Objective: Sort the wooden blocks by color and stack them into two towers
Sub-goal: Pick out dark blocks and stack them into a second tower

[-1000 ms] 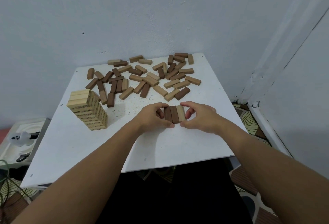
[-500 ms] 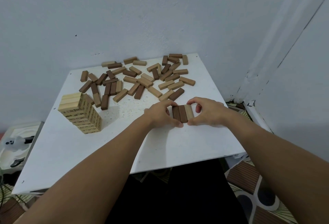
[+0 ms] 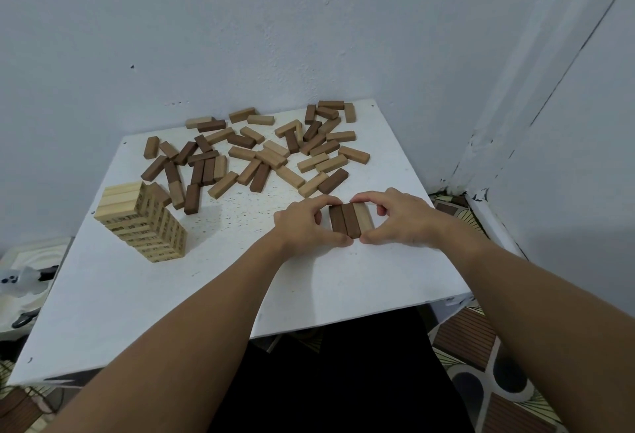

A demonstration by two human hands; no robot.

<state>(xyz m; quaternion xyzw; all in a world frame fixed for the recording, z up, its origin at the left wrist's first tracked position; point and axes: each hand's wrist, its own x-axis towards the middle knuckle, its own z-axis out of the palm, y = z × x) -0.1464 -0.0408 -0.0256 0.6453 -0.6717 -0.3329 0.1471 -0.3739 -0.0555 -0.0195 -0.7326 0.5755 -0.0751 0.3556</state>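
A row of three blocks (image 3: 350,220) lies flat on the white table (image 3: 213,281): two dark brown ones and a lighter one on the right. My left hand (image 3: 304,226) and my right hand (image 3: 398,217) curl round this row from both sides, thumbs at its near end, forefingers at its far end. A tower of pale blocks (image 3: 141,223) stands at the left. Several loose dark and light blocks (image 3: 254,154) lie scattered across the far half of the table.
The table sits in a corner, with a wall (image 3: 275,37) behind and another on the right. A white tray with small objects (image 3: 20,288) is on the floor at the left. Patterned floor tiles (image 3: 481,364) show at the right.
The view has shifted slightly, so the table sits a little differently in frame. Both hands stay clasped round the three-block row, which keeps its place on the table.
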